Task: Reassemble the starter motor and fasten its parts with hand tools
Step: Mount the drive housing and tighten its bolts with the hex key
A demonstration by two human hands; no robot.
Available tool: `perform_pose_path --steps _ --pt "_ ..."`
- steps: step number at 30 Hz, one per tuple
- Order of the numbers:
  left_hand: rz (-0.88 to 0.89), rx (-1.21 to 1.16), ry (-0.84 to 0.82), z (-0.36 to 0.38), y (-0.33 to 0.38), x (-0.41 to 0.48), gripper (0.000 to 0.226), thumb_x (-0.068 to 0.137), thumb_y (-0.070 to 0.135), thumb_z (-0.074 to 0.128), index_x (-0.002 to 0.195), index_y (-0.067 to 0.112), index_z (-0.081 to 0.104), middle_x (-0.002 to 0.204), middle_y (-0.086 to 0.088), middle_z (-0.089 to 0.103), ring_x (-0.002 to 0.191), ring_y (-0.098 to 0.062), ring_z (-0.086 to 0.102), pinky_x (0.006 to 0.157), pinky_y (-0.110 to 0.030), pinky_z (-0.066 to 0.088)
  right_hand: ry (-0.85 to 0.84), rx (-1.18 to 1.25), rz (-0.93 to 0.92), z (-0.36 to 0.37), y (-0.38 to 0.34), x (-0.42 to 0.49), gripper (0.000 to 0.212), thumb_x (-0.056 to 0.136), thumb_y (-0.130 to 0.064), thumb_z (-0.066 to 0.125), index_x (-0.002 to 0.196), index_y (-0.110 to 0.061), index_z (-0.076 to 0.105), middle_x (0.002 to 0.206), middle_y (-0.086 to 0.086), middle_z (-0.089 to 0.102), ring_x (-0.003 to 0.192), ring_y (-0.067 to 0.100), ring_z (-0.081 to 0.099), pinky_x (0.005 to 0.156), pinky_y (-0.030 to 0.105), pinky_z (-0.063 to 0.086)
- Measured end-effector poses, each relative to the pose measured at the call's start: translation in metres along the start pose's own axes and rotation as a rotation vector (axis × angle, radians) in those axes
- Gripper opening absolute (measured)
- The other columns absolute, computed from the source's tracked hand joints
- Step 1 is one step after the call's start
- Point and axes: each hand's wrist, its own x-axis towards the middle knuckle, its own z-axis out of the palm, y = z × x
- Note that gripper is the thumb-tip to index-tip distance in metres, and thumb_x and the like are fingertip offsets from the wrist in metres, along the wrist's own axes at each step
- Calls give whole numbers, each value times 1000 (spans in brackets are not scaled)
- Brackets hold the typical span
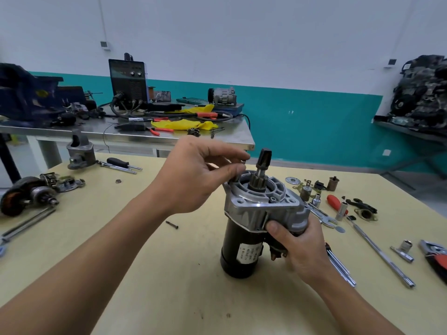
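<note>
Standing nose-up on the pale yellow bench (150, 274): the starter motor with black cylindrical body and cast aluminium nose housing (254, 221), long axis near vertical, tilted slightly away from you, toothed pinion shaft (263, 163) sticking out the top.

Head view, the only one:
- Your right hand (301, 247) is wrapped round the housing and solenoid side, thumb pressed on the front face of the housing. Closed firm on the motor, steadying it.
- Your left hand (193, 175) is over the top-left rim of the housing. Thumb and forefinger are pinched nearly closed on something small and dark right at the upper-left flange ear; looks like a screw or bolt head, too small to confirm. The other fingers (232, 154) are curled loose above it.
- Key relation: the fastener point lies directly under your left fingertips, left of the pinion shaft, and any screw there would run parallel to the motor's vertical axis. So my read is that the next move is straight down or a twist about vertical, left hand only, right hand holding against rotation.
- A loose dark screw (172, 224) lies on the bench just left of the motor, nearer your left hand.
- The red-handled screwdriver (335, 201) and chrome sockets (341, 210) sit right of the motor, nearer your right hand, which is busy.
</note>
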Motion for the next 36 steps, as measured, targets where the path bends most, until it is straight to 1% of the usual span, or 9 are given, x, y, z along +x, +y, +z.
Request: perform_pose_path --steps 7,15,19,23,26,28,30,32,36 --pt "33 157 13 -12 -1 -6 23 88 13 72 102 31 71 94 24 68 92 6 66 74 -5 50 -12 -15 -3 1 0 1 63 63 -25 82 120 -7 62 104 1 77 95 16 73 68 21 57" --pt "8 278 -121 -11 2 -4 24 91 9 67 108 23 76 97 16 72 93 1 65 79 -12 53 5 -29 10 1 0 1 75 60 -32 87 125 -7 61 110 4 75 101 19 71 71 25 58" --pt "-33 237 -262 -20 1 -5 20 95 28 60 104 32 77 113 23 60 108 5 55 83 -8 45 -4 -32 0 2 -1 0 74 59 -33 83 124 -5 61 108 4 76 99 18 72 69 23 57" --pt "-151 72 -367 -33 -19 -14 39 94 59 41 114 44 72 137 28 43 123 14 41 87 -17 42 1 -48 -9 4 -4 -1 72 58 -35 83 121 -8 62 106 -2 76 98 12 72 72 19 56" --pt "-199 -21 -257 -37 -54 -27 32 99 50 44 122 48 65 137 28 49 124 7 48 92 -21 46 5 -48 -18 5 -5 -1 70 58 -35 83 119 -10 62 105 -4 76 97 11 72 73 18 56" --pt "-305 145 -174 -40 -84 -35 28 100 28 57 120 45 64 132 22 55 118 1 55 93 -28 50 5 -47 -19 6 -6 -1 73 55 -39 83 118 -11 62 104 -5 76 97 10 72 72 18 56" --pt "-429 556 -391 -43 -112 -42 37 95 13 62 120 40 61 133 15 55 121 -9 53 102 -32 45 9 -45 -17 7 -6 -2 73 54 -39 83 118 -12 62 103 -6 76 96 10 72 71 18 56" --pt "-543 862 -565 -46 -131 -46 36 92 19 63 125 36 61 135 9 53 123 -14 51 102 -33 43 11 -46 -23 7 -7 -2 67 55 -36 83 115 -15 63 102 -8 76 95 8 72 71 17 55" --pt "-768 963 -473 -56 -138 -40 32 82 34 74 111 32 64 95 7 64 81 -11 65 70 -28 52 10 -55 -29 8 -8 -2 65 57 -37 84 115 -17 63 104 -9 76 97 8 71 72 17 56"
